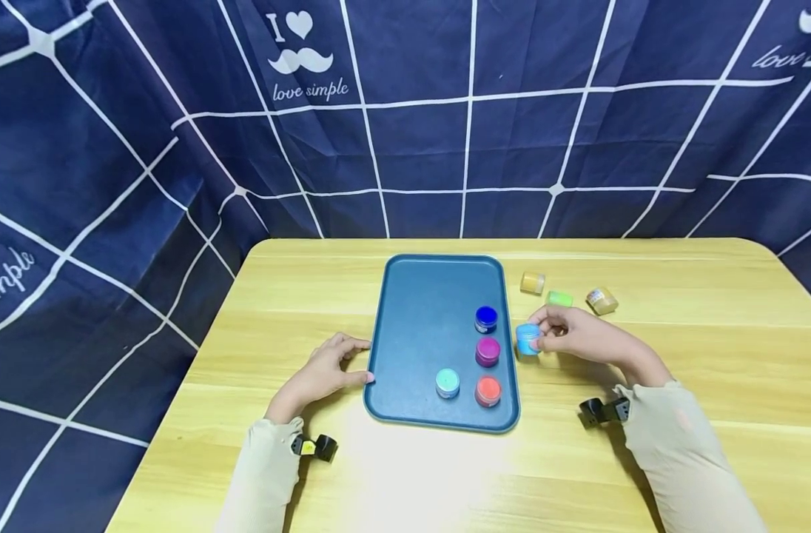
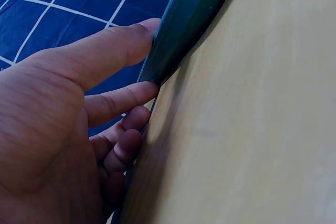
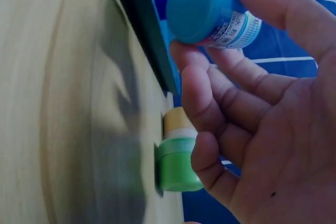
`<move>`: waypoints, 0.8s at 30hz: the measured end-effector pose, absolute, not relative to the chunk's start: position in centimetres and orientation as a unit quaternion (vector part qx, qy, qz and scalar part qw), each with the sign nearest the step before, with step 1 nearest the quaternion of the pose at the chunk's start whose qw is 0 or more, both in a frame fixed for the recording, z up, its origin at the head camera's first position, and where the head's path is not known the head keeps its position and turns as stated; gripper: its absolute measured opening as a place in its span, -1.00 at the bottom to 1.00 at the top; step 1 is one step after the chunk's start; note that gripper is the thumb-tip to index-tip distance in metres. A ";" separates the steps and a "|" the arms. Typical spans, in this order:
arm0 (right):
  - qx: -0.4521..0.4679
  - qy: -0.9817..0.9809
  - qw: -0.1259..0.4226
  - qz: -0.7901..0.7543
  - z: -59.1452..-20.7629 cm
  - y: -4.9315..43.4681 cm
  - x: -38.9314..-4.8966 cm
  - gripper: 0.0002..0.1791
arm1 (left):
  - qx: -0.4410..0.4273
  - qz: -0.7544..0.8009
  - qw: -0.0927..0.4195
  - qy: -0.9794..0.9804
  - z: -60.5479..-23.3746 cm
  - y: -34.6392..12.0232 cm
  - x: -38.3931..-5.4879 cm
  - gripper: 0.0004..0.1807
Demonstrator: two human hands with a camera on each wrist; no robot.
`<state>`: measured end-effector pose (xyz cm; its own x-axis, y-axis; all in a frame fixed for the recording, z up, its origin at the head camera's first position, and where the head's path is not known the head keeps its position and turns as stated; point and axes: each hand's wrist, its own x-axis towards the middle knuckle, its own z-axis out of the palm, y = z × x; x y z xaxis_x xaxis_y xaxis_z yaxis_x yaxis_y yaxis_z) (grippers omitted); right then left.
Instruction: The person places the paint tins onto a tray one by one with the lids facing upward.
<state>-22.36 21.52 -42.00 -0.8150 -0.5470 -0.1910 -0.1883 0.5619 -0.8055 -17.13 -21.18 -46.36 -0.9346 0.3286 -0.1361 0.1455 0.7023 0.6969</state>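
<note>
Head view, right of centre: one light-blue jar (image 1: 528, 339), grasped between thumb and fingers of the right hand (image 1: 581, 337), just outside the right rim of a dark teal tray (image 1: 419, 311). Right wrist view, upper middle: same jar, its lid toward the left of the frame, a printed label on its side.

Tray: one, rectangular, rounded corners, middle of the head view, on a wood-grained counter (image 1: 299, 281). Contents, four jars in its right and lower part: dark blue jar (image 1: 486, 319), magenta jar (image 1: 488, 352) and coral jar (image 1: 488, 390) in a column near the right rim, top to bottom; mint jar (image 1: 448, 383) left of the coral one, apart from it.

Left hand (image 1: 324, 376): left of centre, thumb and forefinger spread and touching the tray's left rim, no jar held. Left wrist view, middle: thumb and forefinger at the rim, remaining fingers loosely bent.

Loose jars, beyond the tray's upper right: amber jar (image 1: 533, 283), nearest the tray; green jar (image 1: 559, 298), just above the right hand; second amber jar (image 1: 601, 300), farther right, tilted over on its side.

Sundries: pale sleeves (image 1: 685, 459) on both arms; dark blue cloth (image 1: 419, 148) with white lines and lettering, across the upper frame.
</note>
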 end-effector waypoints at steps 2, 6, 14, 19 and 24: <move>-0.225 0.853 0.206 -0.423 -41.8 21.3 -22.3 -0.67 | 0.130 0.360 0.125 0.915 -46.3 -21.2 -17.1 -0.36; -0.240 0.846 0.197 -0.434 -41.5 20.8 -22.2 -0.67 | 0.130 0.362 0.122 0.915 -46.4 -21.2 -17.2 -0.36; -0.275 0.850 0.148 -0.424 -40.9 19.8 -22.1 -0.71 | 0.137 0.355 0.121 0.917 -46.5 -21.2 -17.3 -0.37; -0.301 0.841 0.120 -0.433 -40.5 18.6 -22.4 -0.72 | 0.126 0.366 0.126 0.913 -46.5 -21.1 -17.2 -0.37; -0.314 0.834 0.119 -0.438 -40.2 17.5 -22.4 -0.72 | 0.129 0.363 0.124 0.914 -46.4 -21.1 -17.1 -0.37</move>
